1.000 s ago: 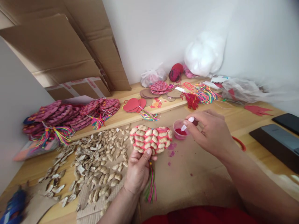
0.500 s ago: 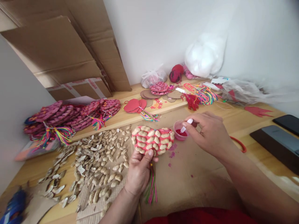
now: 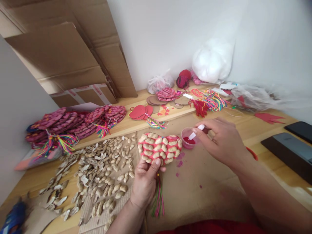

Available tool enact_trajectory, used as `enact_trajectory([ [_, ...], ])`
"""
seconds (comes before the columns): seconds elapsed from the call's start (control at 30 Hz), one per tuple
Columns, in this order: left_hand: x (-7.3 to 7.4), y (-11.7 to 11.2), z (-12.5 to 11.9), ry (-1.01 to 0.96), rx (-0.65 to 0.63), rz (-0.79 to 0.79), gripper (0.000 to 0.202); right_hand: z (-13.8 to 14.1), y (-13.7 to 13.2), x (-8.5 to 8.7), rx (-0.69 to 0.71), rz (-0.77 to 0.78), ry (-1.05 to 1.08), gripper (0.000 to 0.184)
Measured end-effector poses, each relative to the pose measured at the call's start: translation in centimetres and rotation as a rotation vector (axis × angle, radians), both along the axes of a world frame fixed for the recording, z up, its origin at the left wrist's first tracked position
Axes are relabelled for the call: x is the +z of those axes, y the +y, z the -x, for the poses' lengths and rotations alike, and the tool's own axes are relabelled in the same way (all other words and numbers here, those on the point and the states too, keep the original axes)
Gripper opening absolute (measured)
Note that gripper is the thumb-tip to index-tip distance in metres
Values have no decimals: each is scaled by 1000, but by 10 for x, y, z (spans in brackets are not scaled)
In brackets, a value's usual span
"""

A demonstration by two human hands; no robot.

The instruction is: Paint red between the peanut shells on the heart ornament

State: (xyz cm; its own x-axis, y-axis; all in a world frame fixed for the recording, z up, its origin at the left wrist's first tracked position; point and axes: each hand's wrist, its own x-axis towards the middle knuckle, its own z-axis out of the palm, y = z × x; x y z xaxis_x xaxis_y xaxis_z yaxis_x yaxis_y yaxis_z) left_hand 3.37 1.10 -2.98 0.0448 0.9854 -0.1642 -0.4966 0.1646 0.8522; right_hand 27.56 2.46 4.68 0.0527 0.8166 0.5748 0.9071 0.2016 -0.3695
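My left hand [image 3: 144, 183] is closed on the lower edge of a red ornament [image 3: 159, 147] covered with rows of unpainted peanut shells. Its thumb lies on the front, and a green and pink tassel [image 3: 159, 198] hangs below. To the right, a small clear plastic cup [image 3: 184, 131] holds dark pink liquid. My right hand [image 3: 220, 139] pinches a small white stick-like tool [image 3: 195, 131] between thumb and fingers, its lower end inside the cup at the liquid. Pink stains mark the cardboard beside the cup.
Loose peanut shells [image 3: 107, 175] spread over cardboard at left. Behind them lie stacked pink peanut ornaments [image 3: 73, 122] with tassels. Red discs [image 3: 140, 112], colourful threads [image 3: 214, 100] and a white stuffed bag [image 3: 212, 61] line the back. Phones [image 3: 290, 156] lie at right, a blue tool [image 3: 14, 214] lower left.
The white tool has shifted slightly within the cup, and my right hand has barely moved. My left hand still holds the ornament. The whole view has moved a little.
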Motion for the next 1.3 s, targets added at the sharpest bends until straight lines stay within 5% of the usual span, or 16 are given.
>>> enact_trajectory([
  [0.37, -6, -3, 0, 127, -41, -109, 20, 3, -16, 18, -21, -289, 276, 7],
  [0.5, -5, -4, -1, 166, -29, -129, 20, 17, -26, 21, 104, -367, 440, 7],
  [0.8, -5, -7, 0, 229, -50, -170, 19, 25, -28, 19, 264, -312, 448, 13],
  [1.3, 0, -9, 0, 246, -26, -179, 20, 22, -28, 19, 268, -277, 345, 13],
])
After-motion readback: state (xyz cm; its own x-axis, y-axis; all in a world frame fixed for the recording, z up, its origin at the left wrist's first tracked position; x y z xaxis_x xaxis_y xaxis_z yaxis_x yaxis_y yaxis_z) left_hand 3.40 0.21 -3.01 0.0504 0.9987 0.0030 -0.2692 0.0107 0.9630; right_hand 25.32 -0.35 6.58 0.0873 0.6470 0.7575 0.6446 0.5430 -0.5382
